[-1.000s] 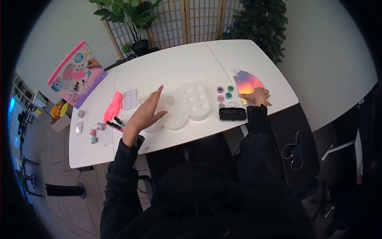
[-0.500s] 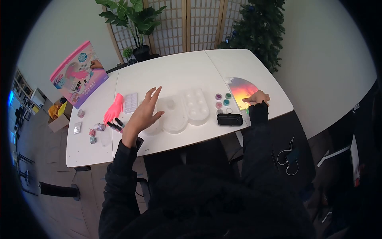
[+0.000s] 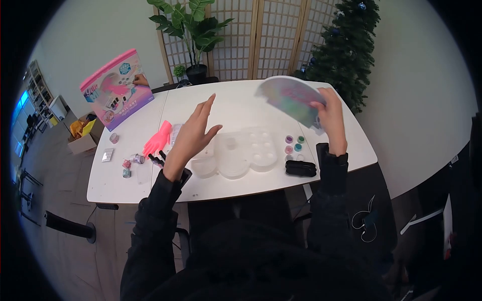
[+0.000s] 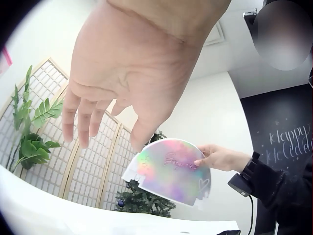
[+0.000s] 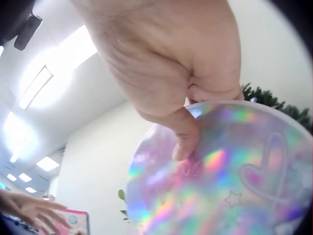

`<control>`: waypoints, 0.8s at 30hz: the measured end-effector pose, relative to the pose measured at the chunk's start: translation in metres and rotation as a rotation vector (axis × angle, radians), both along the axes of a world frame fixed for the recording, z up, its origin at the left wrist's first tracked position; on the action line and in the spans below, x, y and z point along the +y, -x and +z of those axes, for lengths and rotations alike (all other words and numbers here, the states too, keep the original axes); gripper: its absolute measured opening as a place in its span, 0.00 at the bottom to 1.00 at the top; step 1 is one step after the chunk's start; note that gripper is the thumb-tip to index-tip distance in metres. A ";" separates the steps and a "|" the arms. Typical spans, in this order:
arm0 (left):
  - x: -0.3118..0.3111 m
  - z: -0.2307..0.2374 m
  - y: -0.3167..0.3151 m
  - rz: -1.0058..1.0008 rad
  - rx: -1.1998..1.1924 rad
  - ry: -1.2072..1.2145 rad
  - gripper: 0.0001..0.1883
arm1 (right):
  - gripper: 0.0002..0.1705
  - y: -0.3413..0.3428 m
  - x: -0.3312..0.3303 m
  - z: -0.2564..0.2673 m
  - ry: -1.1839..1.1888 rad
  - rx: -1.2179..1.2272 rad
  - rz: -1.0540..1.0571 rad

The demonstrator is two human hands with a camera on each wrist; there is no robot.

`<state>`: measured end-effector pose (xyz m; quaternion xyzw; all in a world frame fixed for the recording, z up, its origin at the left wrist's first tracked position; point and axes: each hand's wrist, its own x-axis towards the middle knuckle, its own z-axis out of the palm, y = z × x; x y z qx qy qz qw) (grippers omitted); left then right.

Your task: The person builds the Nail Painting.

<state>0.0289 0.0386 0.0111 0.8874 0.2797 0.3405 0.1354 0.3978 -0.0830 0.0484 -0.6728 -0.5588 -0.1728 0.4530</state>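
Observation:
My right hand [image 3: 332,120] holds a half-round holographic panel [image 3: 291,98] up above the right part of the table. In the right wrist view the thumb [image 5: 185,142] presses on the shiny face of the panel, near its rounded rim, with the other fingers hidden behind. A heart outline, a star and some lettering show on that face. My left hand [image 3: 193,133] hovers with fingers extended and holds nothing. Beneath and beside it lies a clear-white moulded plastic tray [image 3: 233,169] with round wells. In the left wrist view the left palm [image 4: 132,73] faces the camera.
Small colour pots [image 3: 289,139] and a black case [image 3: 300,169] stand right of the tray. To the left are a pink hand model [image 3: 158,140], dark-capped bottles [image 3: 156,159], little jars [image 3: 126,172] and an upright nail art box [image 3: 118,90]. A plant [image 3: 196,37] rises behind the table.
The right hand has lifted the holographic panel off the table and tilted it up, moving it away from the table's front edge. The left hand keeps much the same pose. The head view has shifted.

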 end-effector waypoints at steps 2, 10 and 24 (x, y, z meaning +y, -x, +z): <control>0.006 0.012 -0.007 -0.011 -0.037 -0.079 0.45 | 0.22 0.029 0.022 0.003 -0.098 0.026 0.439; 0.070 0.010 0.000 -0.202 0.034 0.204 0.23 | 0.19 0.108 0.094 -0.023 -0.011 0.018 0.612; 0.121 -0.059 0.011 -0.241 -0.048 0.407 0.12 | 0.08 0.037 0.118 -0.136 0.372 0.276 0.265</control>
